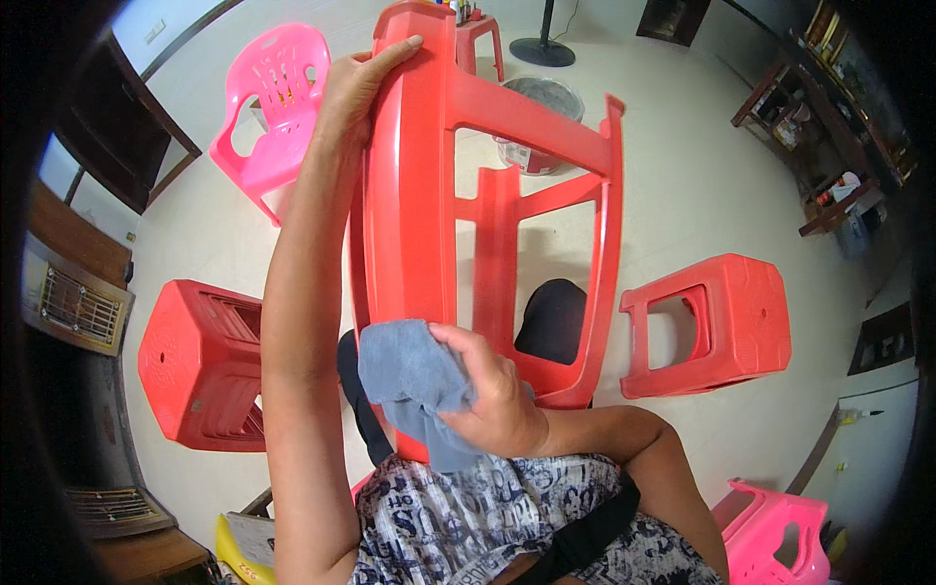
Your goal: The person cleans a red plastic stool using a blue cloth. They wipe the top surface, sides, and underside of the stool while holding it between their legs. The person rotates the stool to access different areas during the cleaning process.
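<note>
A red plastic stool (420, 241) lies tipped on its side before me, resting against my lap, with its legs and cross bars pointing right. My left hand (373, 84) grips its far edge, the thumb on top and the fingers hidden behind the side. In my right hand (497, 398) is a blue-grey cloth (413, 365), bunched and pressed against the near part of the same stool. A loose fold of the cloth hangs towards my patterned shirt.
Stacked red stools (172, 358) are at the left, another red stool (746, 322) at the right. A pink plastic chair (281, 139) stands far left, a bucket (541, 99) and a black stand base (542, 53) beyond. Another pink plastic seat (782, 534) is near right.
</note>
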Motion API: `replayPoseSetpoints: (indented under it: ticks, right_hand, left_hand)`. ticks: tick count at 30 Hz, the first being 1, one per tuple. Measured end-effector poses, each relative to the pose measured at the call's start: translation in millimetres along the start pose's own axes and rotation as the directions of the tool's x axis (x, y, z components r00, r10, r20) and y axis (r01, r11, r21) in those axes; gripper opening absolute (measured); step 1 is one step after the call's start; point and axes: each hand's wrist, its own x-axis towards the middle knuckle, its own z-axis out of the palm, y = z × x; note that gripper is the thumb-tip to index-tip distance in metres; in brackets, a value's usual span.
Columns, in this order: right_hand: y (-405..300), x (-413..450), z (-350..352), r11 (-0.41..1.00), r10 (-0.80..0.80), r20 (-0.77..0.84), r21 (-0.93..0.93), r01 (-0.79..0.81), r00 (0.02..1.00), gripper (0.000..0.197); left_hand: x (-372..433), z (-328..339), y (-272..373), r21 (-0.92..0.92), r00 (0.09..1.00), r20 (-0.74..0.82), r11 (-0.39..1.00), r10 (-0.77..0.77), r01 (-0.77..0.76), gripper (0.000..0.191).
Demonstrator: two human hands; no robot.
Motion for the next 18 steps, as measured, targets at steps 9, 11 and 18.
replayPoseSetpoints:
  ticks: [9,11,18]
  right_hand:
    - [21,14,-22,0.999,0.008,0.262,-0.05,0.006,0.965,0.068]
    - [27,32,-40,0.976,-0.212,0.077,-0.027,0.214,0.974,0.055]
    - [10,165,-96,0.672,-0.66,-0.35,-0.672,0.313,0.665,0.03]
  left_hand:
    - [-3,-1,-17,-0.057,0.998,0.063,0.998,0.015,-0.011,0.051]
    - [-6,4,-20,-0.026,1.0,0.016,0.999,0.027,-0.027,0.053]
    - [4,4,-29,0.121,0.987,-0.08,0.984,0.138,-0.128,0.058]
